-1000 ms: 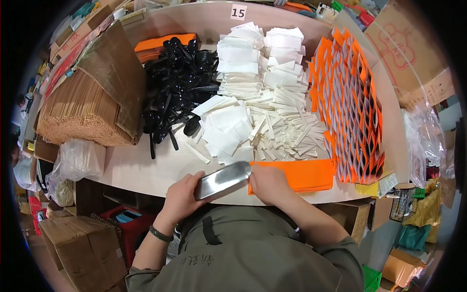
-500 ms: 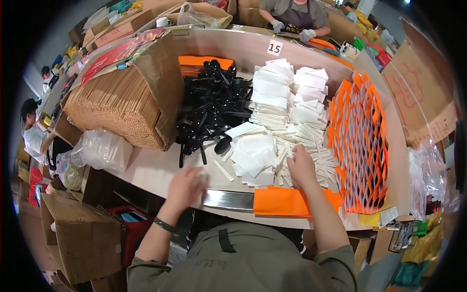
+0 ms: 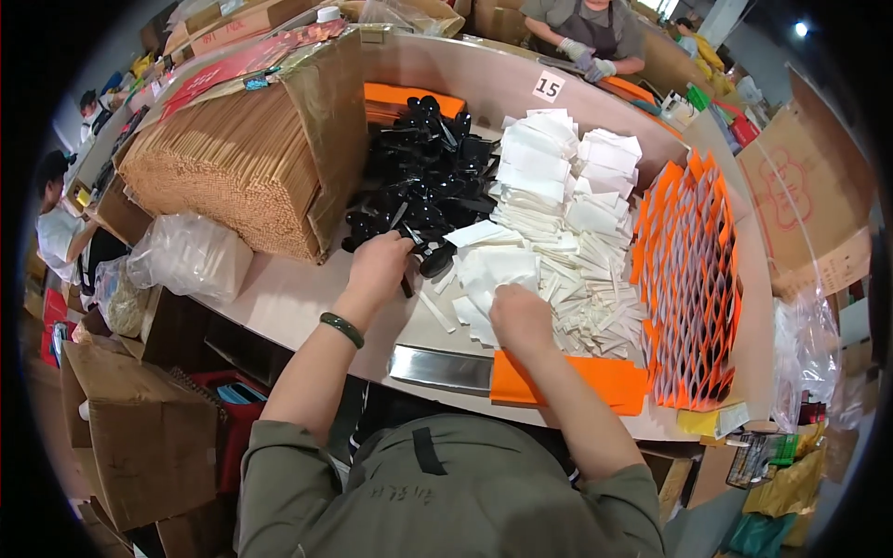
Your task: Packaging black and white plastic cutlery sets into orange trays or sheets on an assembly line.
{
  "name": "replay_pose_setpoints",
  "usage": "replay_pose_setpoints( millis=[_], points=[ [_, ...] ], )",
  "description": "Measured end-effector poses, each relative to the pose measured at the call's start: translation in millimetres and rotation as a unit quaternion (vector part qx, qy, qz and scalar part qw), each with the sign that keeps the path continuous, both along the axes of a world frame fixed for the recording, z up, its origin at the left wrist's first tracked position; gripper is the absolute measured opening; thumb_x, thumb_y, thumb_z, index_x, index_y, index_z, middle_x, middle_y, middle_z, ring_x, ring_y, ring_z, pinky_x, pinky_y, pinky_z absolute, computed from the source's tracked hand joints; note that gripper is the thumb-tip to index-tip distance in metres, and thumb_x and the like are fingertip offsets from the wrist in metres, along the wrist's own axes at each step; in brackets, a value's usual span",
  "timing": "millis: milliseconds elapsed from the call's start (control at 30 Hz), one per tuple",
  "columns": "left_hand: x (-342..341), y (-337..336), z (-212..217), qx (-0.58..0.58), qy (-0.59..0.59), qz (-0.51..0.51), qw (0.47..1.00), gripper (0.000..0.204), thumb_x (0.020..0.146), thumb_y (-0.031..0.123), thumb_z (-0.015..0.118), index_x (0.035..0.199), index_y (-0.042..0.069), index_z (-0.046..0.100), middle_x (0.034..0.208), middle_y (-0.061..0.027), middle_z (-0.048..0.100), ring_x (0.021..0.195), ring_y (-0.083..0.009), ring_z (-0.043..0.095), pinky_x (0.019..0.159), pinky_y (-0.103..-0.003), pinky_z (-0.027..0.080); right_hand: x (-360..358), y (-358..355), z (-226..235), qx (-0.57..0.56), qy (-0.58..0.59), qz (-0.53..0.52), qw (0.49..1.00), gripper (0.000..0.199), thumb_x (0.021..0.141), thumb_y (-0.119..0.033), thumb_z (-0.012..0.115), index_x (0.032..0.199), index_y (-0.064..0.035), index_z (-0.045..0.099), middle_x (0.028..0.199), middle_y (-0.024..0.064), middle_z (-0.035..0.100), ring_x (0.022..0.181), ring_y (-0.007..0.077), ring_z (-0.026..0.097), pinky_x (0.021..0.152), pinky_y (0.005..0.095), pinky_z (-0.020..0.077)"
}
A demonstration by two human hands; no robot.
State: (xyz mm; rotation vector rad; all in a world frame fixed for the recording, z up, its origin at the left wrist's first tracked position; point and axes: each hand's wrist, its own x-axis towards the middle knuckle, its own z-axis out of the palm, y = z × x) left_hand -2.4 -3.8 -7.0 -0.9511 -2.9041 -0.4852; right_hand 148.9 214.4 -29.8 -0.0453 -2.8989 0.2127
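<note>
My left hand (image 3: 379, 267) is at the near edge of a heap of black plastic spoons (image 3: 428, 177), its fingers pinched at a spoon; the fingertips are partly hidden. Further right, my right hand (image 3: 523, 323) has its fingers closed at the near edge of the folded white paper napkins (image 3: 498, 270). Beside them lie many narrow white paper packets (image 3: 595, 312). Under my right forearm, a flat orange sleeve (image 3: 595, 383) lies at the table's front edge, next to a shiny metal strip (image 3: 439, 368).
A cardboard box (image 3: 335, 139) packed with thin wooden sticks (image 3: 223, 177) stands on the left. Fanned orange sleeves (image 3: 688, 288) line the right side. More orange pieces (image 3: 414, 98) lie behind the spoons. Across the partition, a person wears gloves (image 3: 588, 60). An open carton (image 3: 139, 437) stands lower left.
My left hand has moved forward from the table's front edge to the spoons. My right hand has shifted left from the narrow packets to the napkins. The view has tilted slightly.
</note>
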Motion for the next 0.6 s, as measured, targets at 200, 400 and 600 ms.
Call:
replay_pose_setpoints(
  millis=[200,400,600],
  points=[
    [19,-4,9,0.171,-0.035,0.030,0.984,0.018,0.094,0.017,0.058,0.103,0.005,0.068,0.094,-0.0156,0.064,0.090,-0.0369,0.062,0.074,-0.046,0.050,34,-24,49,-0.279,-0.017,0.099,0.955,0.004,0.082,-0.008,0.061,0.084,-0.0048,0.061,0.079,0.0127,0.062,0.074,0.0345,0.064,0.066,0.0437,0.0524],
    [85,-18,12,0.277,-0.104,0.001,0.955,0.025,0.093,0.005,0.058,0.117,0.006,0.063,0.090,-0.0155,0.064,0.085,-0.0365,0.063,0.074,-0.039,0.051,61,-40,24,-0.220,-0.073,0.173,0.957,0.009,0.083,-0.009,0.064,0.087,-0.0037,0.058,0.085,0.0142,0.058,0.082,0.0359,0.062,0.072,0.0450,0.0510],
    [113,-36,-8,0.242,-0.031,-0.027,0.969,0.022,0.089,0.002,0.063,0.111,0.005,0.064,0.092,-0.0120,0.067,0.084,-0.0324,0.064,0.077,-0.039,0.051,60,-54,17,-0.217,-0.014,0.163,0.962,0.012,0.086,-0.011,0.067,0.091,-0.0035,0.060,0.085,0.0131,0.059,0.081,0.0342,0.062,0.071,0.0440,0.0507]
  ],
)
